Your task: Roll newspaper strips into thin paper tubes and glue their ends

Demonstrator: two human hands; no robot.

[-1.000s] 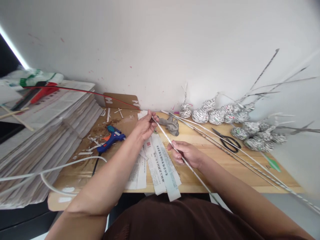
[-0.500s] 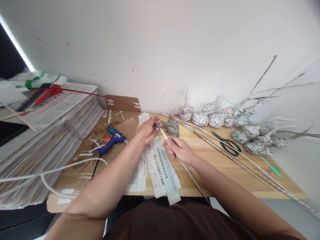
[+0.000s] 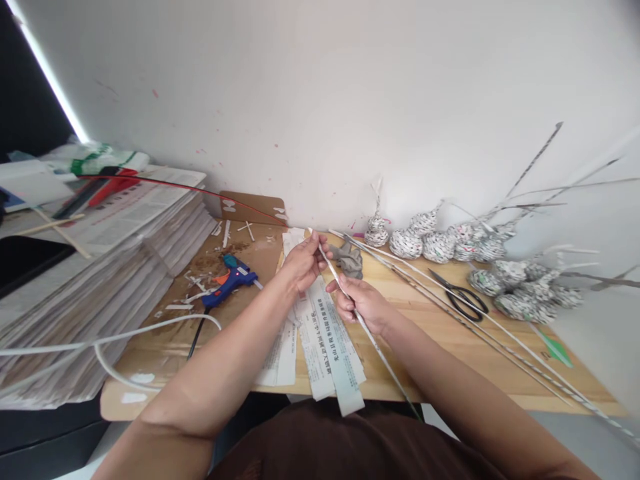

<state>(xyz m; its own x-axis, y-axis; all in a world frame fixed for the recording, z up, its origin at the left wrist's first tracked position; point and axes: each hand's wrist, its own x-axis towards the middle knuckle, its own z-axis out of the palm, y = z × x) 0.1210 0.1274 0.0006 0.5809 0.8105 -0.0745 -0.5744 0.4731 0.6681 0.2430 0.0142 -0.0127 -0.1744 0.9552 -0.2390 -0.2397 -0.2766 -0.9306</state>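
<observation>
A thin rolled paper stick runs slantwise between my hands and down toward my lap. My left hand pinches its upper end with closed fingers. Lower down, my right hand is closed around the same stick. Beneath them lie several printed newspaper strips, fanned out and reaching past the table's front edge. A crumpled grey lump, perhaps cloth or putty, sits just behind my hands.
On the left are a blue glue gun, paper scraps and a tall newspaper stack. Black scissors, long paper sticks and woven paper gourds occupy the right. A white cable loops at front left.
The whole view has shifted slightly. My right hand's fingers have closed further round the paper stick, which both hands still hold.
</observation>
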